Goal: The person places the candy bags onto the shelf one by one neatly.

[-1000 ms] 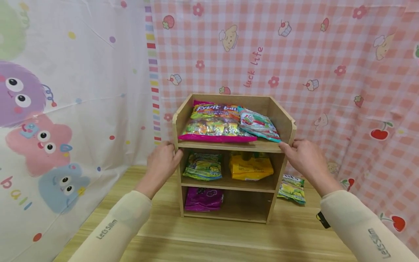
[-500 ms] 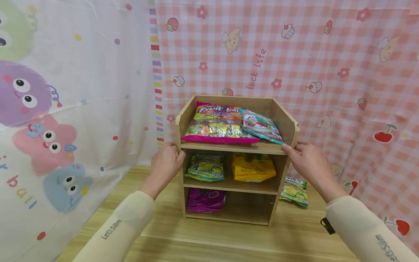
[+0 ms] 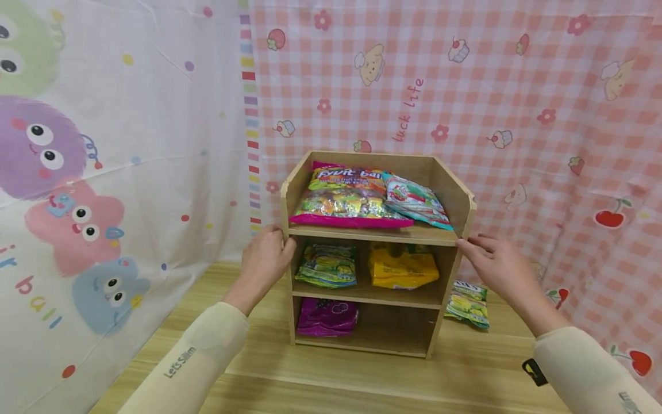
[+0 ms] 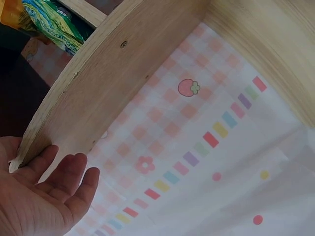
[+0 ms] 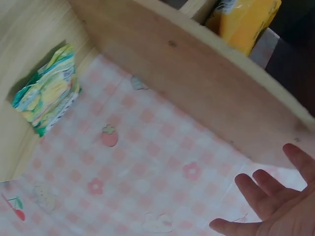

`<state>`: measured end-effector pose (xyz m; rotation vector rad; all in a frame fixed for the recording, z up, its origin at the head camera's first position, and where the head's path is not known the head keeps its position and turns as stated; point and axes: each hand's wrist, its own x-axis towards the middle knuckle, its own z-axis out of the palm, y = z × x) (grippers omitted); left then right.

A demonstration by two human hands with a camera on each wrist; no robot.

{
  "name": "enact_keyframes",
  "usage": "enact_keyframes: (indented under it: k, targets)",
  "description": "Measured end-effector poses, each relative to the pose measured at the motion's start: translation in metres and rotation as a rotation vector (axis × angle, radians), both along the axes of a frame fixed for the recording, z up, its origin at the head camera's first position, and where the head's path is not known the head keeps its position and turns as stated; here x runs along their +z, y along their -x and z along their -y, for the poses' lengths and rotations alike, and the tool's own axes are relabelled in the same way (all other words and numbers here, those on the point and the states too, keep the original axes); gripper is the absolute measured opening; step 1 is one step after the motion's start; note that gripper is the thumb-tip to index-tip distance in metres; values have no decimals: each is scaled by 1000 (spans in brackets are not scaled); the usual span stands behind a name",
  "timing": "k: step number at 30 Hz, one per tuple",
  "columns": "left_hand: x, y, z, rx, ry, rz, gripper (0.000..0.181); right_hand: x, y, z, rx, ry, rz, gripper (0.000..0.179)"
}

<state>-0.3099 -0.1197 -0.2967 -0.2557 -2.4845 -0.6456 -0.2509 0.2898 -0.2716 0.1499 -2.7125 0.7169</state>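
A small wooden shelf (image 3: 362,297) with three levels stands upright on the wood-grain surface. My left hand (image 3: 265,253) grips its left side panel, thumb at the front edge; in the left wrist view the index fingertip touches the panel's outer face and the other fingers are off it. At the right panel my right hand (image 3: 499,267) has its fingers spread, the thumb tip at the front edge. On top lie a large fruit-chew bag (image 3: 349,198) and a teal candy bag (image 3: 416,201). The middle level holds a green bag (image 3: 327,265) and a yellow bag (image 3: 403,267).
A purple bag (image 3: 327,317) lies at the left of the bottom level. Outside the shelf, a green and yellow bag (image 3: 467,305) lies to its right on the wood-grain surface (image 3: 331,385). A checkered curtain (image 3: 465,75) hangs behind, and a white printed curtain (image 3: 170,132) at left.
The right hand has loosened and drawn slightly outward from the right panel, its fingers spreading. My left hand keeps its grip. The head view has shifted a little; the bags stay in place.
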Motion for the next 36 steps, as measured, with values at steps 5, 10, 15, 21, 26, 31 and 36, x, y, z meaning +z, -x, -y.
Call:
enact_keyframes:
  k: [5, 10, 15, 21, 26, 31, 36]
  targets:
    - [0, -1, 2, 1, -7, -8, 37, -18, 0, -17, 11, -66, 12, 68]
    - [0, 0, 4, -4, 0, -15, 36, -51, 6, -35, -8, -144, 62, 67]
    - [0, 0, 3, -9, -2, -15, 37, -86, 15, -52, -25, -225, 100, 68]
    - [-1, 0, 1, -10, -1, -15, 37, -122, 27, -68, -68, -303, 215, 64]
    - [-2, 1, 0, -16, 1, -19, 36, -151, 38, -80, -122, -347, 261, 59]
    - [-2, 0, -1, -18, -2, -24, 35, -171, 45, -83, -150, -371, 256, 55]
    - [-1, 0, 0, -16, -6, -17, 36, -183, 50, -79, -160, -411, 197, 46]
